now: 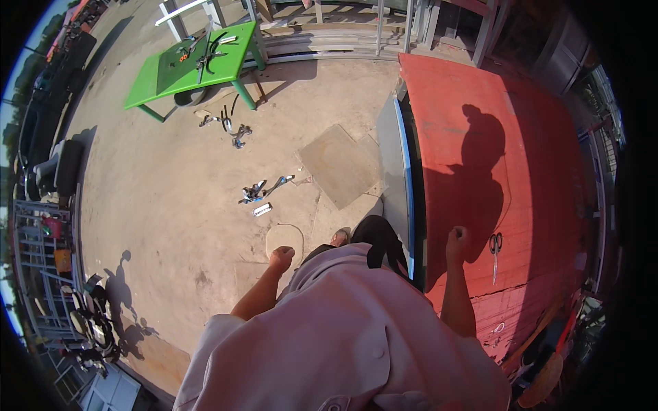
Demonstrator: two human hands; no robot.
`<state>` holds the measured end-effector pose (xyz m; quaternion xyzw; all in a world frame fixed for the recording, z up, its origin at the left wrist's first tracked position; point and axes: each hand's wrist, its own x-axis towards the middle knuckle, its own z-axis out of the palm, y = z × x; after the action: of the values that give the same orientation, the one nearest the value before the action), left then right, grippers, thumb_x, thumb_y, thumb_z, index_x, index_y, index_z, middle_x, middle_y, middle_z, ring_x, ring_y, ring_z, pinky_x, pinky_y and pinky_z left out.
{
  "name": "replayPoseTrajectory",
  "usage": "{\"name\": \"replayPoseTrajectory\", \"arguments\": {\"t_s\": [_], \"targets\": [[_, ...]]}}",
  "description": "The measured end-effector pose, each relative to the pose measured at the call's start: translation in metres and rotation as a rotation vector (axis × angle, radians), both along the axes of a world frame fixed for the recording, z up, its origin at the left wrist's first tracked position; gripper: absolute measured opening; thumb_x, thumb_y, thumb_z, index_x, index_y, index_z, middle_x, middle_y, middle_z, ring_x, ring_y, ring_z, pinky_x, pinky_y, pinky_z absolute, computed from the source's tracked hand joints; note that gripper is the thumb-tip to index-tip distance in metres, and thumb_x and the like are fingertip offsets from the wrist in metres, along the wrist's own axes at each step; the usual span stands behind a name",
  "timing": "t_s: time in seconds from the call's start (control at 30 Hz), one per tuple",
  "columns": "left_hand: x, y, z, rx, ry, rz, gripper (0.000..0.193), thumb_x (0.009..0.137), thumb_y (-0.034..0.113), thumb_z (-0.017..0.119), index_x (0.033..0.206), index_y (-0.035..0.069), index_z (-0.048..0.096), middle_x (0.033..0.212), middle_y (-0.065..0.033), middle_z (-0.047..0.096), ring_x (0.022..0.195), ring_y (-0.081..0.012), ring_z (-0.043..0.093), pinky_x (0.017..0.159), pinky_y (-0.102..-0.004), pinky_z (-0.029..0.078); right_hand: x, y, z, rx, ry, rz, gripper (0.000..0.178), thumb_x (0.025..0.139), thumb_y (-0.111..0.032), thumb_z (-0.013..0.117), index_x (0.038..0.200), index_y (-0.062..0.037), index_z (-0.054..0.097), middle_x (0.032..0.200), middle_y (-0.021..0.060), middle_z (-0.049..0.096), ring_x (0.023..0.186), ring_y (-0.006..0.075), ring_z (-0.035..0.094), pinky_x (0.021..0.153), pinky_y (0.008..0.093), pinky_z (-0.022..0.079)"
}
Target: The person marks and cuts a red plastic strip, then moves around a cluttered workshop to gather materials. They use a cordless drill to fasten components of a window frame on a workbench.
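My left hand (281, 259) hangs over the concrete floor with its fingers curled in; nothing shows in it. Over the near-left part of a red-covered surface (562, 192), my right hand (458, 242) is loosely curled too, with nothing visible inside. A pair of scissors with black handles (495, 242) lies on the red surface just to the right of that hand, blades pointing toward me. A small white ring-like piece (499, 328) rests nearer to me on the same surface. My body's shadow covers part of the red top.
Ahead on the left stands a green table (236, 51) with black-handled tools on it. Black and metal parts (229, 127) lie on the floor below, with blue-and-black pieces (255, 192) and a white packet (262, 209) nearer. Flat boards (339, 164) lie beside a grey panel (395, 171).
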<state>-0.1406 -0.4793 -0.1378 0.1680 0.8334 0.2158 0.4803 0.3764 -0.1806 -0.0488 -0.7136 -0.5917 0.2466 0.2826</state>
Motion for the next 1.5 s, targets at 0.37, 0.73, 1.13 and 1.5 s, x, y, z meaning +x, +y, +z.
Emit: {"name": "replayPoseTrajectory", "arguments": {"t_s": [0.37, 0.73, 1.13, 1.5], "targets": [[-0.019, 0.085, -0.015, -0.192, 0.034, 0.075, 0.039, 0.082, 0.035, 0.061, 0.106, 0.007, 0.075, 0.107, -0.0194, 0.071, 0.104, -0.0326, 0.068, 0.092, -0.0409, 0.052, -0.126, 0.189, 0.024, -0.177, -0.213, 0.155, 0.032, 0.088, -0.012, 0.058, 0.116, 0.0016, 0.061, 0.123, 0.0203, 0.058, 0.113, 0.0337, 0.059, 0.097, 0.0408, 0.048], [-0.056, 0.314, 0.004, -0.007, 0.062, 0.117, 0.046, 0.087, 0.042, 0.055, 0.110, 0.006, 0.073, 0.113, -0.0225, 0.068, 0.110, -0.0372, 0.064, 0.097, -0.0446, 0.048, -0.185, 0.436, -0.032, -0.104, -0.243, 0.355, 0.049, 0.080, -0.015, 0.062, 0.125, 0.0037, 0.058, 0.131, 0.0243, 0.055, 0.125, 0.0393, 0.051, 0.108, 0.0440, 0.040], [-0.243, 0.472, -0.059, -0.130, 0.040, -0.004, 0.048, 0.087, 0.042, 0.053, 0.109, 0.004, 0.073, 0.115, -0.0226, 0.068, 0.111, -0.0374, 0.063, 0.098, -0.0433, 0.048, -0.266, 0.545, -0.054, -0.430, -0.519, -0.058, 0.073, 0.087, -0.046, 0.059, 0.142, 0.0006, 0.045, 0.146, 0.0258, 0.044, 0.132, 0.0428, 0.045, 0.109, 0.0501, 0.039], [-0.350, 0.745, -0.074, 0.078, 0.060, 0.059, 0.041, 0.088, 0.032, 0.059, 0.109, -0.001, 0.071, 0.094, -0.0112, 0.072, 0.083, -0.0193, 0.068, 0.078, -0.0350, 0.054, -0.295, 0.606, -0.087, -0.614, -0.488, -0.518, 0.081, 0.083, -0.055, 0.064, 0.138, 0.0022, 0.046, 0.143, 0.0258, 0.046, 0.133, 0.0421, 0.043, 0.103, 0.0623, 0.037]]}}
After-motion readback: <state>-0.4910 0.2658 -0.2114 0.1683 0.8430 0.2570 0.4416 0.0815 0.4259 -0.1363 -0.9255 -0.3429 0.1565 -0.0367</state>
